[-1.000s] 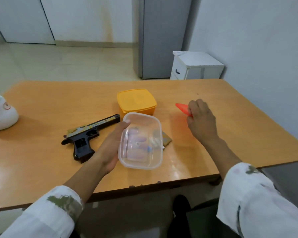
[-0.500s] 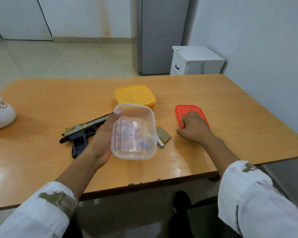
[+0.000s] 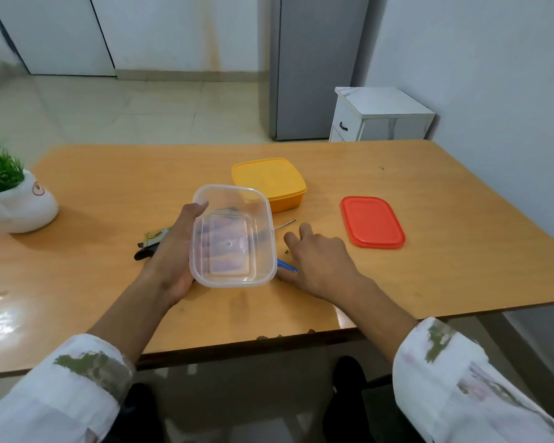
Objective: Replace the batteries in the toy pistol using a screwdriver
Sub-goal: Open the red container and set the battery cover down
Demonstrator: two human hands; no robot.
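My left hand point(image 3: 173, 254) grips an empty clear plastic container point(image 3: 232, 235) by its left side and holds it tilted toward me above the table. The black and gold toy pistol point(image 3: 151, 243) lies behind that hand, mostly hidden. A thin metal shaft point(image 3: 285, 224) pokes out from behind the container's right edge. A blue handle point(image 3: 287, 266) lies just below it by my right thumb. My right hand point(image 3: 320, 260) rests on the table beside the container with relaxed, spread fingers. It holds nothing that I can see.
A red lid point(image 3: 372, 221) lies flat to the right of my right hand. A closed yellow box point(image 3: 269, 182) stands behind the container. A white pot with a green plant point(image 3: 16, 203) sits at the table's left edge. A white cabinet point(image 3: 381, 116) stands beyond the table.
My right hand laid the red lid flat on the table, let go of it and moved left, next to the container. My left hand kept hold of the container.
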